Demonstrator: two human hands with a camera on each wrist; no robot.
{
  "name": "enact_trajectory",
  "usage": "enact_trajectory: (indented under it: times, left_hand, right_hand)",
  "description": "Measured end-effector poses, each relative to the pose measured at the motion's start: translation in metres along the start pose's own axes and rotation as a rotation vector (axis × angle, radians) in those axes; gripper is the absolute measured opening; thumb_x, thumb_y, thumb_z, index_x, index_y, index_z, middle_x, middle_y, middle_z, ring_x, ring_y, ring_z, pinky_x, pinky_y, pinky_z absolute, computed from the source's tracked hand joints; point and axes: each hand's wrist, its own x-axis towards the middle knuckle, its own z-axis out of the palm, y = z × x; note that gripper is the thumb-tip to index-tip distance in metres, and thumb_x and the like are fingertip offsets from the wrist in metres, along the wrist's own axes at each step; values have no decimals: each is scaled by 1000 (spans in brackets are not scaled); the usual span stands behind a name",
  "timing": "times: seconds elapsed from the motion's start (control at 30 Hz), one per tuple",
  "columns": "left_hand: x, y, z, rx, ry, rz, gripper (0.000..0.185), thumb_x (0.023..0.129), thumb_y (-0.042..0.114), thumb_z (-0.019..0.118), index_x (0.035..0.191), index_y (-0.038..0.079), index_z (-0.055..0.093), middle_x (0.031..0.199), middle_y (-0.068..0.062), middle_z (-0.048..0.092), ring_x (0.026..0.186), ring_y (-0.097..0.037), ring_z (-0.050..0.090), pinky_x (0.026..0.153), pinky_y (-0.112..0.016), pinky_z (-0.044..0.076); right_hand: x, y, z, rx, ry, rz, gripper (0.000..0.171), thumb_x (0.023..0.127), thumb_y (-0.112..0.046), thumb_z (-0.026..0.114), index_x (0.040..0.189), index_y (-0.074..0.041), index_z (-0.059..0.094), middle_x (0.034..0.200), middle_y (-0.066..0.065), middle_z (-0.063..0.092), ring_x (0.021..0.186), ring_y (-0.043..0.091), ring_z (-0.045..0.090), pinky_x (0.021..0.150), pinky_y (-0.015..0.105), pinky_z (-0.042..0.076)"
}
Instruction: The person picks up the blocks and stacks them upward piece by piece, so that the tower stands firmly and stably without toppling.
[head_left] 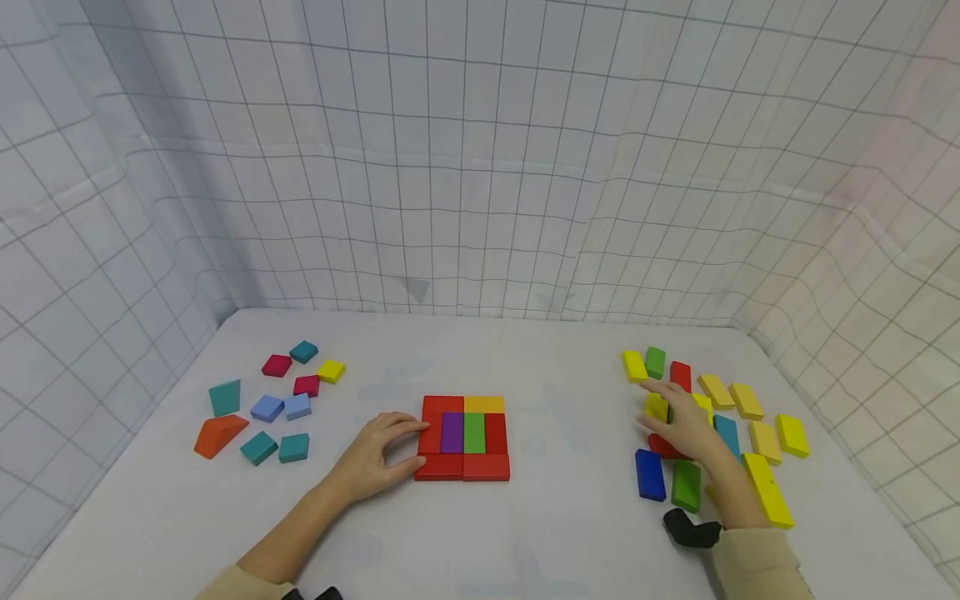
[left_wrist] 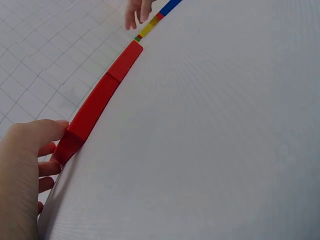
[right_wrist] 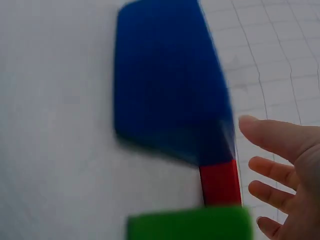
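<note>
A flat square of blocks (head_left: 465, 437) lies at the table's middle: red pieces around a purple, a green and a yellow one. My left hand (head_left: 378, 454) rests against its left edge, fingers on the top left red block and thumb at the lower red block (left_wrist: 100, 105). My right hand (head_left: 678, 421) hovers with spread fingers (right_wrist: 280, 142) over a loose pile at the right and holds nothing. Under and beside it lie a blue block (head_left: 649, 474), a green block (head_left: 686, 485) and a red block (right_wrist: 220, 182).
Several yellow blocks, one long (head_left: 767, 490), surround the right pile. At the left lie an orange wedge (head_left: 217, 435), teal blocks (head_left: 225, 397) and small red, blue and yellow pieces. Grid-patterned cloth walls (head_left: 480, 167) enclose the white table.
</note>
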Motion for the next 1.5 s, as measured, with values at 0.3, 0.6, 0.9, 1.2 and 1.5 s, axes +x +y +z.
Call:
enact_trajectory:
  times: [0.3, 0.6, 0.9, 1.2, 1.5]
  left_hand:
    - [-1, 1, 1, 6, 7, 14, 46, 74, 27, 73, 116, 14, 62, 113, -1, 58, 107, -20, 51, 86, -47, 47]
    - [-2, 0, 1, -6, -5, -1, 46, 75, 29, 72, 117, 15, 62, 113, 0, 58, 108, -20, 51, 87, -48, 46]
    - [-2, -1, 2, 6, 2, 10, 46, 75, 29, 73, 117, 15, 62, 113, 0, 57, 108, -20, 51, 86, -47, 47]
    - [-1, -1, 2, 4, -6, 6, 45, 75, 29, 72, 117, 16, 61, 114, 0, 57, 109, -20, 50, 87, -48, 46]
    - [0, 0, -1, 2, -14, 3, 46, 75, 28, 72, 118, 15, 61, 114, -2, 57, 109, -21, 50, 88, -48, 46]
  right_hand:
    - [-3, 35, -4, -46, -42, 20, 63, 80, -32, 70, 129, 0, 46, 128, 31, 39, 116, 49, 35, 86, 71, 27]
    - [-1, 36, -4, -50, -49, 40, 64, 79, -32, 71, 128, 2, 47, 127, 31, 42, 116, 48, 36, 89, 70, 27]
    - [5, -7, 5, 49, -39, -42, 60, 77, -30, 73, 126, -4, 50, 128, 22, 43, 115, 42, 38, 89, 65, 34]
    - [19, -85, 48, 156, -95, -325, 54, 73, -17, 76, 121, -4, 55, 115, 10, 53, 105, 30, 49, 88, 53, 38]
    - [33, -156, 97, 245, -184, -379, 55, 75, -23, 75, 122, -3, 53, 115, 10, 51, 105, 25, 49, 90, 45, 42]
